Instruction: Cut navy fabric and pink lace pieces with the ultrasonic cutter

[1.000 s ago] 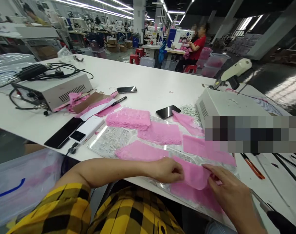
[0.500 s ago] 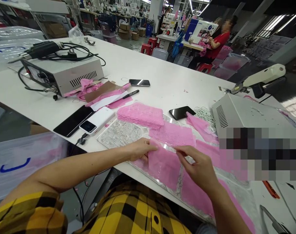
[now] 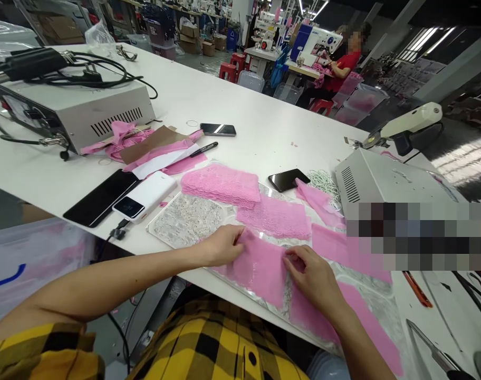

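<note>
A thin pink fabric piece [image 3: 260, 272] lies in front of me, its top edge running between my hands. At its upper left corner, my left hand [image 3: 224, 245] is closed with the cloth pinched between thumb and fingers. My right hand [image 3: 314, 272] has thumb and fingertips drawn together on the upper right corner. Just beyond are a stack of pink lace pieces [image 3: 220, 184] and a flat pink lace piece [image 3: 276, 217]. Under them shows a grey marble-patterned board [image 3: 185, 219]. Another pink piece [image 3: 311, 316] lies partly beneath my right forearm.
A white power bank [image 3: 149, 195] and a black phone [image 3: 290, 180] lie on the white table [image 3: 240, 105]. Metal boxes stand left [image 3: 106, 105] and right [image 3: 367, 179]. Scissors [image 3: 434, 348] and an orange-handled tool [image 3: 418, 290] lie at right. A person in red [image 3: 343, 68] sits at a distant sewing machine.
My right hand has come down onto the cloth's upper right corner, and the cloth's top edge now spreads wider between both hands. The whole view has shifted slightly.
</note>
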`<control>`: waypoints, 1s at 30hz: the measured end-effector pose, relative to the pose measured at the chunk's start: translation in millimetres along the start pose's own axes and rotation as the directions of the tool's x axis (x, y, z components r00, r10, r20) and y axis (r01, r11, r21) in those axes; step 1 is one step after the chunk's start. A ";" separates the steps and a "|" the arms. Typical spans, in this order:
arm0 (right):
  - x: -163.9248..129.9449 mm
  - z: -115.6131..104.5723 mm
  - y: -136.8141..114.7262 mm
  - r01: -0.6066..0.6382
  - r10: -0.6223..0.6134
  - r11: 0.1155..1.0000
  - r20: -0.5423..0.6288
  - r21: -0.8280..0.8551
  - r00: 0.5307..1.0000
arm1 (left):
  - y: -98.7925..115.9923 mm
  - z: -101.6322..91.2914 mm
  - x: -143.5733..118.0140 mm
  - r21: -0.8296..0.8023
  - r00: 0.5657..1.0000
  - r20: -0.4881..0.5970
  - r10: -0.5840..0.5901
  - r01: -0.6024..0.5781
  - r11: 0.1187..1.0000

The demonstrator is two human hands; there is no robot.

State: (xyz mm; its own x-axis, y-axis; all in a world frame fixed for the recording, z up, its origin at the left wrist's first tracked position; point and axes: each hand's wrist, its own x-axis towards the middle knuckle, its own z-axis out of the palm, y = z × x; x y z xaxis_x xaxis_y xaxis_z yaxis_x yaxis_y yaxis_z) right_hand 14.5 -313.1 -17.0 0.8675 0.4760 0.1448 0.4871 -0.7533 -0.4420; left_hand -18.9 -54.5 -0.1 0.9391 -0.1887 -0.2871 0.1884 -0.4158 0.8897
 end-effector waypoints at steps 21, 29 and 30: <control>-2.8 4.4 0.9 0.213 -0.216 0.974 -0.037 -0.074 0.976 | -32.4 -31.9 -56.6 0.893 0.784 0.170 0.597 -0.378 0.243; -0.2 -0.5 -0.6 0.162 -0.162 0.986 0.005 -0.039 0.987 | -17.8 -13.9 -33.8 0.745 0.669 0.336 0.663 -0.620 0.247; -1.3 -2.2 -0.2 0.156 -0.157 0.987 -0.003 -0.029 0.988 | -16.2 -8.2 -25.9 0.701 0.655 0.392 0.646 -0.667 0.251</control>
State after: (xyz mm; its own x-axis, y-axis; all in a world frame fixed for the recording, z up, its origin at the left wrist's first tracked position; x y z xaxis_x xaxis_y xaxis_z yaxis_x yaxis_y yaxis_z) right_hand 13.5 -314.5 -15.1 0.7807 0.5868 0.2148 0.6195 -0.6821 -0.3884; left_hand -43.9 -35.6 -4.2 0.6244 -0.7407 0.2478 -0.7807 -0.6024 0.1664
